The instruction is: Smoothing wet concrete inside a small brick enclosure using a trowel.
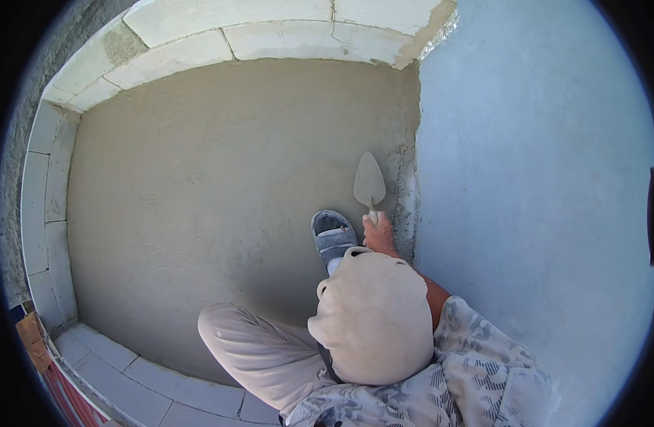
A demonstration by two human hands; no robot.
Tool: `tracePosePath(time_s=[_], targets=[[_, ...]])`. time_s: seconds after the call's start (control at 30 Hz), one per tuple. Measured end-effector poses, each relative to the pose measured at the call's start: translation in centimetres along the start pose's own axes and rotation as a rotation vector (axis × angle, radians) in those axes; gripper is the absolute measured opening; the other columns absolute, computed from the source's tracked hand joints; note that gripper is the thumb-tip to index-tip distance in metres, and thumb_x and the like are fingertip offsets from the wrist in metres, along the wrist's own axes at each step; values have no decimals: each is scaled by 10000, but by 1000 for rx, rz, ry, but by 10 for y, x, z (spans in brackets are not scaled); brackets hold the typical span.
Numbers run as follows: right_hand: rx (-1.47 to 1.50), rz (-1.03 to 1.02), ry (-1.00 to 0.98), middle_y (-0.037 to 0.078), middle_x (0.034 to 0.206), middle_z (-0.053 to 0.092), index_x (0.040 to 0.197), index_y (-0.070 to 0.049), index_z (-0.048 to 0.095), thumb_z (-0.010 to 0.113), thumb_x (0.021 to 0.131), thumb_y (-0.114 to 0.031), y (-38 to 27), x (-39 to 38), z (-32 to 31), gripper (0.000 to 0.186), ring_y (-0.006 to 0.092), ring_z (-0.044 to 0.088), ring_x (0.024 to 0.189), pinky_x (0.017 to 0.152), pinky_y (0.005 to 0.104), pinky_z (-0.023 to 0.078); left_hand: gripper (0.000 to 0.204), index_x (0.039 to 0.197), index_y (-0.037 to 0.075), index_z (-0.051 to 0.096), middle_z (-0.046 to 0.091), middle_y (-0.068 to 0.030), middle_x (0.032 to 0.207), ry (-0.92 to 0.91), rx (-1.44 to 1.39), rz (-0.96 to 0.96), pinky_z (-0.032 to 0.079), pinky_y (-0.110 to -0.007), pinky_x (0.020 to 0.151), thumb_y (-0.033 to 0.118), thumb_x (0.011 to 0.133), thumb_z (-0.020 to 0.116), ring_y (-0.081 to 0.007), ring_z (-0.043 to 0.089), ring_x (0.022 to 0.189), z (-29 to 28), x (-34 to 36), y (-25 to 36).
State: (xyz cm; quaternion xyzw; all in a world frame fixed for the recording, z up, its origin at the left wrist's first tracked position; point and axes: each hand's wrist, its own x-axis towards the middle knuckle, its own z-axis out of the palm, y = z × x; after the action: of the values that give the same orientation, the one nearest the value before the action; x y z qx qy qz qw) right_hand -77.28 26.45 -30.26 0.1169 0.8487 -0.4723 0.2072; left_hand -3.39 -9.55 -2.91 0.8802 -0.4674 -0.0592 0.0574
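Note:
My right hand [380, 235] is closed on the handle of a pointed steel trowel [369, 178]. The blade is over the smoothed grey mortar surface [199, 171], close to a rough crumbly strip [405, 199] along its right edge. My sandalled foot [334, 233] is on the grey surface, just left of the trowel handle. My bent knee [373, 313] in beige trousers covers part of my right forearm. My left hand is not in view.
White block walls [305, 39] border the grey surface at the far, left and near sides. A large smooth pale panel or slab [533, 178] fills the right side. My other knee [234, 327] is at lower left. Red striped material [67, 391] lies outside the lower-left wall.

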Motion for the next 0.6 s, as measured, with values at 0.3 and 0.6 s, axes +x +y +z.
tracePosePath(time_s=[0.3, 0.6], targets=[[123, 96, 147, 102, 651, 575, 1036, 7, 542, 557, 974, -299, -34, 64, -25, 313, 215, 568, 444, 422, 375, 477, 1033, 1510, -104, 247, 451, -296, 1444, -11, 0, 57, 431, -461, 1063, 675, 901, 545, -406, 503, 1282, 1, 13, 29], [170, 120, -227, 114, 630, 568, 998, -2, 556, 561, 955, -330, -23, 16, 13, 331, 236, 590, 470, 428, 377, 489, 1040, 1505, -109, 250, 455, -305, 1436, -2, -10, 54, 435, -470, 1062, 673, 894, 560, -417, 506, 1277, -5, 13, 30]])
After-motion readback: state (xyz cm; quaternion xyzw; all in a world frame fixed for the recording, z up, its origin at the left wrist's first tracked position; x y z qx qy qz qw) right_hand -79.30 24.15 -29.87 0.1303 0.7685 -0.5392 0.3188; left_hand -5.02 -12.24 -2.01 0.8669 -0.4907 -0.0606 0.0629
